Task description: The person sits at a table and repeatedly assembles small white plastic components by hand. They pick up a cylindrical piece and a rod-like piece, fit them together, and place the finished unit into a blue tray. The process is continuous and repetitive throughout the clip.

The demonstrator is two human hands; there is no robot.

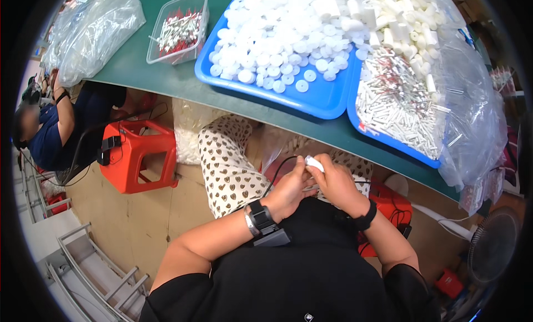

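Note:
Above my lap, close to the table edge, both hands are drawn together. My right hand [337, 184] is closed around a short white plastic cylinder [315, 164], with its thumb and forefinger along it. Just left of that piece, the fingers of my left hand [287, 193] are pinched together; whatever lies between them is hidden. A thin black cable [276, 176] runs past the left hand. Beyond my hands, a blue tray [316, 100] holds many round translucent white discs [277, 50]. A second blue tray [383, 140] holds thin white rods [394, 108] and thicker cream cylinders [402, 33].
On the green table [166, 80] stands a clear plastic box [161, 52] of red and white pieces. Plastic bags [105, 36] lie at both ends. A red stool [130, 161] and another person [55, 122] are at left. A fan [493, 244] stands at right.

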